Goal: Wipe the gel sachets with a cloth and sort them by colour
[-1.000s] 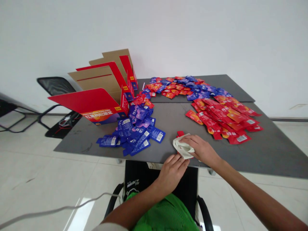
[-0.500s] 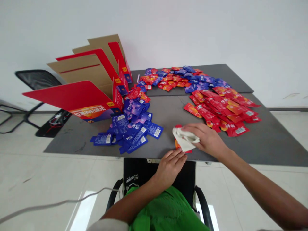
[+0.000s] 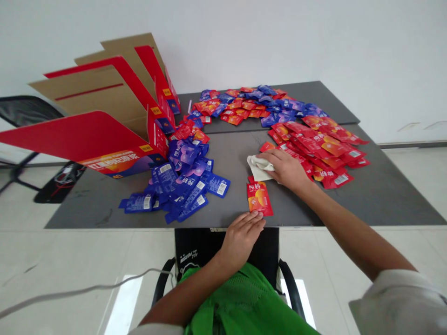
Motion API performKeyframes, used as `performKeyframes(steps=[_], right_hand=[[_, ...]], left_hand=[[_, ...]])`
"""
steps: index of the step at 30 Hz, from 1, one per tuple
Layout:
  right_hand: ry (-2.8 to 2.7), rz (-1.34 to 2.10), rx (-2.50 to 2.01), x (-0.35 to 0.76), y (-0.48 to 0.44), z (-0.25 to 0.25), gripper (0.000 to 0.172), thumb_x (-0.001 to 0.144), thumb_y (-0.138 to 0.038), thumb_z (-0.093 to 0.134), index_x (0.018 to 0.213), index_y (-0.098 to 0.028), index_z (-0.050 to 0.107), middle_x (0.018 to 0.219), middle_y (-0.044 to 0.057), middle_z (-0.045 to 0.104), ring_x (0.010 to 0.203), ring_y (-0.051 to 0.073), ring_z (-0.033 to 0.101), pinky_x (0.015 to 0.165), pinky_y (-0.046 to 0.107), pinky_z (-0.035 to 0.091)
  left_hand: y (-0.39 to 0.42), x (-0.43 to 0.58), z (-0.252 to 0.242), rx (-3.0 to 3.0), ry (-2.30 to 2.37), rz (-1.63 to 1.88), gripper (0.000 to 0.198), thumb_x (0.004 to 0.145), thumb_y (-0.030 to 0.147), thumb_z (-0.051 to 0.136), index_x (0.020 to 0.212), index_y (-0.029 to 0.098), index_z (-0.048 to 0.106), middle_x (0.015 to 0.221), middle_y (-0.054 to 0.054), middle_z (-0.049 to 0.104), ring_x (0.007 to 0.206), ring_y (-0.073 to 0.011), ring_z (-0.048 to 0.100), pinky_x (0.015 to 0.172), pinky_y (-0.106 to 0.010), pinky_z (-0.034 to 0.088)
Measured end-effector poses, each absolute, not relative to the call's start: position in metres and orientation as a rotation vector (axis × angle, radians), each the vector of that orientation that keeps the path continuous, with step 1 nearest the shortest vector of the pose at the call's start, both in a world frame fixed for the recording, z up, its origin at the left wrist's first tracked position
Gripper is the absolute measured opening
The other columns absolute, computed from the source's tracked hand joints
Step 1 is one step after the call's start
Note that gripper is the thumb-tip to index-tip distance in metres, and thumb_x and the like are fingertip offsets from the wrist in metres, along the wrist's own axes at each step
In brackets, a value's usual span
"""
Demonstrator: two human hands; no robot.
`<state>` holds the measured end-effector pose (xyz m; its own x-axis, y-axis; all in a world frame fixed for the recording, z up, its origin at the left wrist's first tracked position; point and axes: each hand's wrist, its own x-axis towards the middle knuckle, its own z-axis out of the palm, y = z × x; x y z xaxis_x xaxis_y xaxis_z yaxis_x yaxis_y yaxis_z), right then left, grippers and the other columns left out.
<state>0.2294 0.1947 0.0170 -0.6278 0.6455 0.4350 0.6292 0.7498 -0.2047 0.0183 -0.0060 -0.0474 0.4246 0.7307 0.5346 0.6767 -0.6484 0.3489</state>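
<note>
White cloth under right hand, fingers together, pressing it to grey table. Left hand flat, fingertips touching near edge of lone red sachet.

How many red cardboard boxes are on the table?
3 open red cardboard boxes, lined up on the grey table's left side: the nearest, the middle one behind it, the farthest by the wall. Others may hide.

Hands: two, left hand and right hand
White cloth: one
Lone red sachet, near edge: one
Open cartons, far left: three
Sachet heaps: three, blue heap left, red heap right, mixed heap far; sachets within too many to count
</note>
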Motion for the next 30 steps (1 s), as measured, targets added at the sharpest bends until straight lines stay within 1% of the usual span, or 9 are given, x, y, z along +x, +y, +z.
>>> performKeyframes(steps=[2,4,9,15,18,21,24,26,30], right_hand=[[-2.389,0.039,-0.918,0.234,0.176,0.027,0.044,0.105,-0.033,0.062,0.148,-0.024,0.063,0.139,0.015,0.071,0.128,0.032,0.066,0.107,0.048,0.056],[-2.432,0.086,-0.830,0.237,0.147,0.032,0.046,0.105,-0.032,0.062,0.151,-0.026,0.060,0.141,0.013,0.071,0.128,0.030,0.067,0.106,0.045,0.056],[-2.661,0.258,-0.627,0.235,0.100,0.017,0.042,0.104,-0.022,0.062,0.145,-0.027,0.063,0.137,0.009,0.074,0.118,0.025,0.070,0.098,0.037,0.059],[-2.625,0.277,-0.797,0.214,0.158,-0.002,0.039,0.103,-0.028,0.063,0.142,-0.023,0.066,0.137,0.012,0.072,0.121,0.028,0.068,0.102,0.041,0.057],[-2.654,0.219,-0.917,0.205,0.196,0.005,0.038,0.103,-0.027,0.062,0.139,-0.019,0.069,0.135,0.014,0.073,0.120,0.030,0.068,0.101,0.043,0.057],[-2.568,0.140,-0.975,0.207,0.203,0.020,0.040,0.103,-0.027,0.060,0.142,-0.020,0.067,0.137,0.015,0.072,0.124,0.032,0.066,0.106,0.045,0.055],[-2.443,0.143,-0.921,0.222,0.169,0.034,0.046,0.106,-0.034,0.058,0.151,-0.026,0.061,0.142,0.014,0.070,0.129,0.032,0.065,0.109,0.047,0.054],[-2.498,0.196,-0.855,0.232,0.134,0.037,0.050,0.105,-0.034,0.061,0.155,-0.029,0.058,0.145,0.012,0.069,0.130,0.031,0.065,0.109,0.046,0.055],[-2.672,0.344,-0.785,0.238,0.085,0.025,0.051,0.102,-0.021,0.061,0.151,-0.031,0.060,0.141,0.008,0.072,0.122,0.026,0.069,0.100,0.040,0.060]], left_hand=[[-0.007,0.018,-0.046,2.577,1.279,1.033,0.022,0.111,0.019,0.059,0.127,0.014,0.074,0.133,-0.008,0.080,0.130,-0.0199,0.073,0.119,-0.040,0.058],[-0.007,0.018,-0.045,2.582,1.275,1.039,0.023,0.111,0.018,0.058,0.127,0.014,0.074,0.132,-0.008,0.080,0.130,-0.0202,0.073,0.120,-0.040,0.057],[-0.006,0.017,-0.041,2.562,1.285,0.986,0.020,0.110,0.017,0.058,0.112,0.015,0.078,0.115,-0.009,0.084,0.112,-0.0203,0.080,0.117,-0.040,0.060],[-0.005,0.017,-0.041,2.579,1.259,1.050,0.024,0.112,0.017,0.055,0.126,0.013,0.074,0.130,-0.008,0.081,0.127,-0.0198,0.075,0.119,-0.039,0.058],[-0.006,0.017,-0.043,2.569,1.272,1.052,0.024,0.113,0.019,0.055,0.126,0.014,0.075,0.130,-0.008,0.081,0.127,-0.0191,0.075,0.119,-0.038,0.058],[-0.006,0.017,-0.046,2.557,1.276,1.039,0.023,0.112,0.019,0.057,0.125,0.014,0.075,0.131,-0.008,0.080,0.128,-0.0188,0.074,0.119,-0.038,0.058],[-0.007,0.017,-0.045,2.549,1.276,1.023,0.023,0.111,0.017,0.057,0.126,0.014,0.075,0.132,-0.009,0.080,0.130,-0.0191,0.073,0.120,-0.039,0.057],[-0.007,0.017,-0.043,2.540,1.272,1.016,0.023,0.111,0.017,0.057,0.125,0.015,0.076,0.130,-0.008,0.080,0.128,-0.0197,0.074,0.120,-0.040,0.057],[-0.005,0.016,-0.036,2.521,1.247,0.957,0.024,0.112,0.017,0.055,0.113,0.015,0.079,0.116,-0.009,0.084,0.113,-0.0203,0.080,0.116,-0.040,0.060]])
